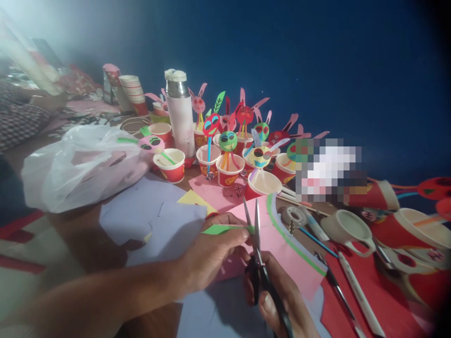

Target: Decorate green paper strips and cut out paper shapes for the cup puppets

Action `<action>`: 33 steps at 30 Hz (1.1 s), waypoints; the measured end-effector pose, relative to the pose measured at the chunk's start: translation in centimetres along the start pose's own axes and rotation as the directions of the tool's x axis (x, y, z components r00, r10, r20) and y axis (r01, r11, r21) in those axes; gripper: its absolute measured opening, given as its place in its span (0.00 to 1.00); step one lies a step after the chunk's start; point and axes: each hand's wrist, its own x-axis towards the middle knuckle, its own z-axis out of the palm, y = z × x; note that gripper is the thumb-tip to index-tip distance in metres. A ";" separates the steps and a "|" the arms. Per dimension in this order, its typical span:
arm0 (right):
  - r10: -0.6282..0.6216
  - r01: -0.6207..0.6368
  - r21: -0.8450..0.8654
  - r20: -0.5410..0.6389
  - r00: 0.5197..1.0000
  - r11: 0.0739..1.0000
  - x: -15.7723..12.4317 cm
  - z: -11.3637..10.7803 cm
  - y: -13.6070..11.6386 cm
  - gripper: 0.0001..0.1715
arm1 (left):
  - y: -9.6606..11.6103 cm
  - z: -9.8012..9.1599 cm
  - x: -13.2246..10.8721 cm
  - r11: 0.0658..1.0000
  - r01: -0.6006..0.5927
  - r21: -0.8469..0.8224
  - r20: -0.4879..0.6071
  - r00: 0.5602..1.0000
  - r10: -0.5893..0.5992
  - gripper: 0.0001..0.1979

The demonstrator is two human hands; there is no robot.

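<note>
My left hand (214,249) pinches a narrow green paper strip (218,228) between thumb and fingers. Black-handled scissors (259,253) are in my right hand (282,300), their blades pointing away from me and slightly apart. The strip's right end meets the blades. Below the hands lies a pink paper sheet (271,244), and a curved green paper edging (296,246) runs along its right side. Lavender paper (155,220) spreads to the left, with a yellow paper piece (195,202) near the middle.
Behind stand several red-and-white paper cups (169,165) holding paper animal heads on straws, and a white flask (179,117). A plastic bag (81,169) sits at left. At right are a mug (347,230), a tape roll (295,217), and a white marker (359,295). Another person's sleeve (21,110) shows far left.
</note>
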 end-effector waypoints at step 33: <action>0.050 -0.044 0.201 -0.024 0.998 0.979 0.6 -0.2 0.8 0.33 | 0.6 -0.3 -0.1 0.977 -0.067 0.201 -0.046 0.996 0.078 0.13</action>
